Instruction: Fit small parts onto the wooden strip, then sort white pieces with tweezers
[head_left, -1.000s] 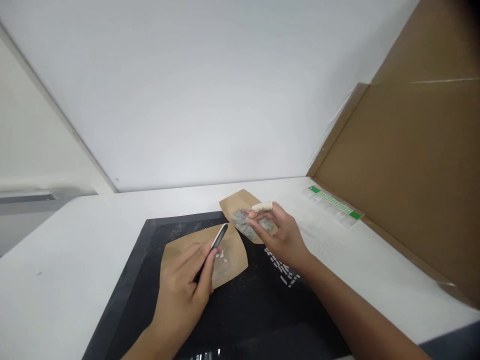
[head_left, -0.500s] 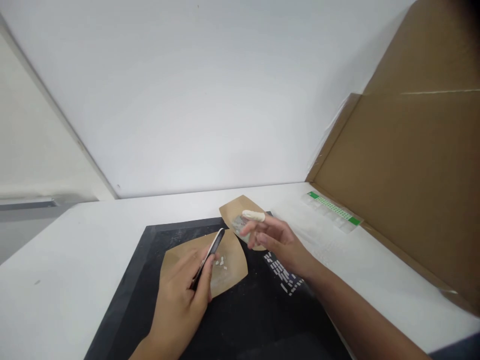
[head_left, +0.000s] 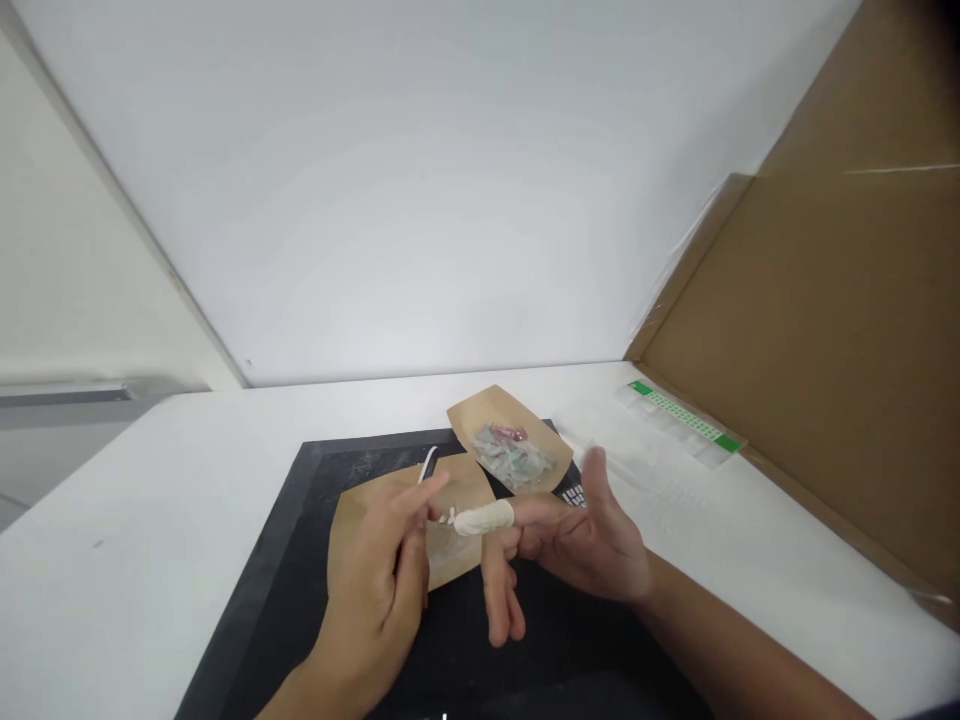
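My left hand (head_left: 379,580) is closed around a slim black-and-white object (head_left: 429,464), only its upper end showing; its exact kind is unclear. My left index finger points out toward my right hand (head_left: 574,540). That hand is open and palm-up, thumb raised, with a white finger cot (head_left: 484,518) over the index finger. The cot's tip is beside a few small white pieces (head_left: 448,517), whose support I cannot make out. Beneath both hands lies a brown paper tray (head_left: 352,512), partly covered by them.
A second brown paper tray (head_left: 484,405) behind holds clear and reddish scraps. Rows of small white pieces (head_left: 574,495) lie on the black mat (head_left: 262,600). A clear strip with a green label (head_left: 679,415) rests beside the cardboard wall (head_left: 840,330) at right.
My right hand has turned palm-up and come left and nearer, uncovering the rear tray's scraps. My left index finger has stretched out, and less of the slim object shows.
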